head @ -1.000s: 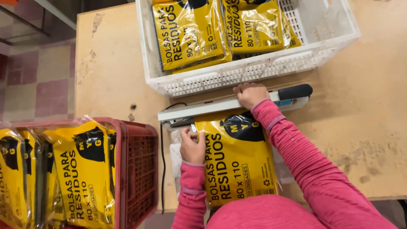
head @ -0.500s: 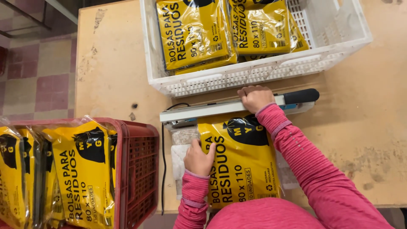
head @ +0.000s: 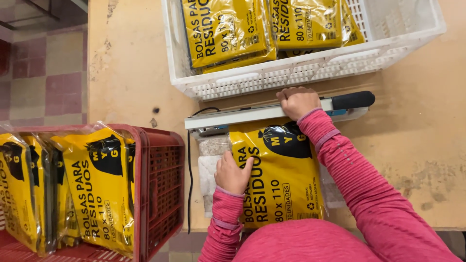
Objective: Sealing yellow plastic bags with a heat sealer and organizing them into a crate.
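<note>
The top edge of the yellow packet [head: 281, 179] lies hidden under the sealer's arm [head: 252, 114], and its lower end disappears behind the pink torso. The right hand [head: 298, 101] covers the part of the arm it presses, its fingertips curled out of sight. The white crate [head: 310, 73] is cut off by the top edge, the red crate [head: 162, 184] by the left and bottom edges. Packets behind the front one there are mostly hidden.

- I see a worn tan worktop [head: 131, 73], scuffed and stained near its left edge.
- Beyond that edge, the floor [head: 43, 73] is laid in faded red and grey tiles.
- Light looks even, indoor.
</note>
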